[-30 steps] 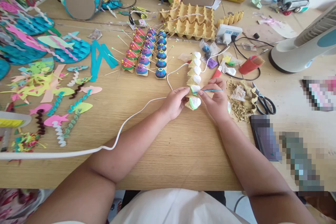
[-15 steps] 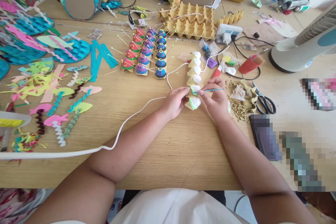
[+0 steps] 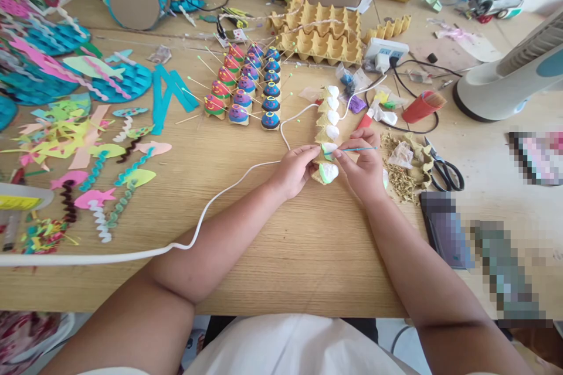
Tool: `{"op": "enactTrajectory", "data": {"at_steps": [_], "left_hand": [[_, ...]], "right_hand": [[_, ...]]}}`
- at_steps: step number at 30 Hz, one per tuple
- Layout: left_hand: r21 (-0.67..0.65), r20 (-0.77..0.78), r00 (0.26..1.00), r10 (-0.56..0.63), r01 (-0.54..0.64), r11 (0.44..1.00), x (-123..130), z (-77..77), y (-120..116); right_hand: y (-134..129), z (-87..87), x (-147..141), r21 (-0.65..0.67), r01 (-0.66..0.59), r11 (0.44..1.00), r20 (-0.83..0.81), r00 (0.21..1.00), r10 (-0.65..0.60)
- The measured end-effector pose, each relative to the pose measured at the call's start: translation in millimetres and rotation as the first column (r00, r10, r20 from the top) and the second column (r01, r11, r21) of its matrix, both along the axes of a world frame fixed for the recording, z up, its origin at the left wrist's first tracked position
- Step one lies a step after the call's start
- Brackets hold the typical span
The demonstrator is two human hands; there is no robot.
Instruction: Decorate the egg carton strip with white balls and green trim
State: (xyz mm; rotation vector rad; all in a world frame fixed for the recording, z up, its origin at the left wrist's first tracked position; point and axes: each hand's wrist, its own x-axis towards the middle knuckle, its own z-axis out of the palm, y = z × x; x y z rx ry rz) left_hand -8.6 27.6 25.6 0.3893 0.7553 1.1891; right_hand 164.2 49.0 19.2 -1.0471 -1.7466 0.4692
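Observation:
A strip of egg carton (image 3: 323, 119) stands lengthwise before me, its cups capped in white; the two nearest cups also carry light green edging. My left hand (image 3: 294, 171) pinches the strip's left side near its close end. In my right hand (image 3: 363, 163) is a thin blue stick (image 3: 361, 149), held between thumb and fingers like a pencil. Its tip reaches the second-nearest cup, where green shows under the white. Whether the tip presses into the covering is too small to tell. Behind my right wrist, a bit of pale green and white material (image 3: 385, 178) peeks out.
Painted egg-carton rows (image 3: 240, 99) with pins stand left of the strip. Scissors (image 3: 445, 171) and carton scraps (image 3: 407, 164) lie to the right, near a fan (image 3: 488, 91). A white cable (image 3: 202, 220) crosses my left forearm. Paper fish (image 3: 94, 199) cover the left side.
The view has shifted very slightly. My hands, the strip and the blue stick keep almost the same positions relative to each other.

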Motion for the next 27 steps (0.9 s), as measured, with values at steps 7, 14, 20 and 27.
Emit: {"op": "enactTrajectory", "data": {"at_steps": [7,14,20,27], "left_hand": [[-0.017,-0.034,0.999,0.021,-0.021,1.000,0.8,2.4,-0.7],[-0.020,-0.050,0.999,0.017,-0.018,1.000,1.0,4.5,-1.5],[0.004,-0.062,0.998,0.020,-0.020,1.000,1.1,2.2,-1.3],[0.035,-0.099,0.995,0.015,-0.012,0.999,1.3,1.5,-3.2]], "right_hand": [[-0.3,-0.4,-0.5,-0.040,0.026,0.999,-0.002,1.000,-0.026],[0.1,-1.0,-0.5,-0.015,-0.023,1.000,-0.056,0.998,0.023],[0.5,-1.5,-0.9,-0.024,0.002,1.000,-0.041,0.999,-0.003],[-1.1,-0.9,-2.1,-0.024,0.012,1.000,-0.032,0.999,-0.012]]}}
